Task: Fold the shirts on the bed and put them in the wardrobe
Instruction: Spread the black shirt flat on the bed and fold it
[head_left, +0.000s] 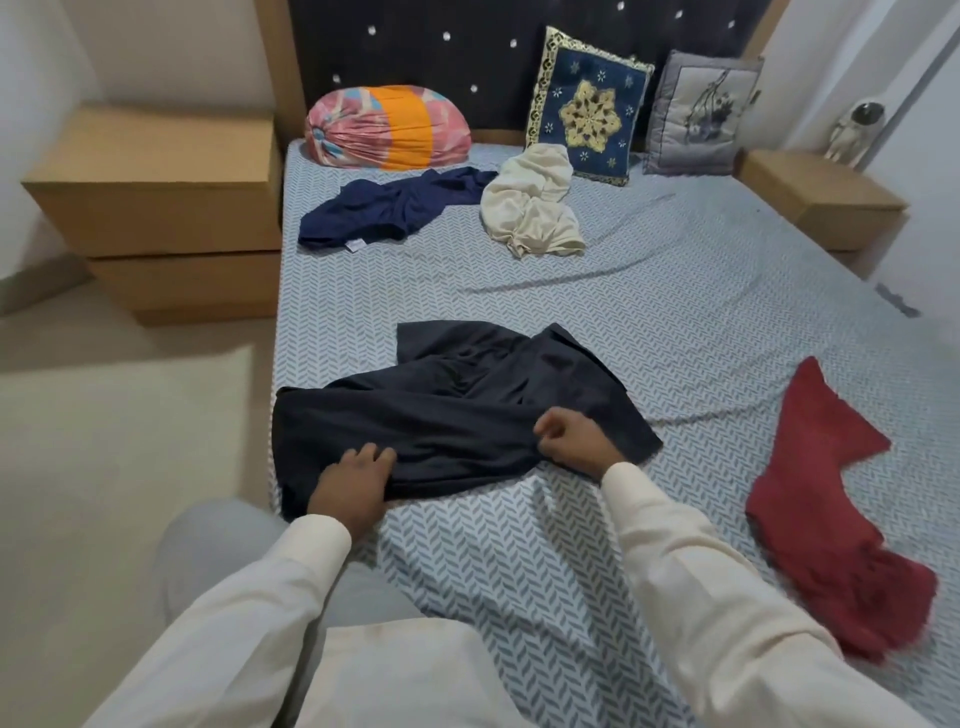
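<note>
My left hand (353, 483) is on the near edge of the dark grey shirt (457, 415), fingers close together and curled down into the cloth, gripping the edge; thumb hidden, can't tell where it sits. My right hand (569, 439) is bunched almost into a fist, fingertips pinching a fold of the same shirt further to the right. Both cream sleeves run in from the bottom of the view.

The dark grey shirt lies crumpled and partly spread on the bed sheet (675, 312), at the bed's near left side, its left end right at the mattress edge. One sleeve sticks out toward the headboard (441, 52), and cloth is gathered in wrinkles between my hands.

Other shirts on the bed:
- Red shirt (831, 509), rumpled, to my right near the bed's right side, well apart from the grey one.
- Navy shirt (395, 208), crumpled, far left, a small white label showing at its near edge.
- Cream shirt (530, 208), heaped, just beside the navy one and touching it, leaning against the blue embroidered cushion (587, 106).

At the headboard there is a pink-and-orange bolster (387, 127) on the left, then the blue cushion, then a grey cushion (701, 114) on the right. A wooden nightstand (156, 197) stands left of the bed, and another nightstand (821, 192) on the right has a small white figurine (854, 130) on it.
</note>
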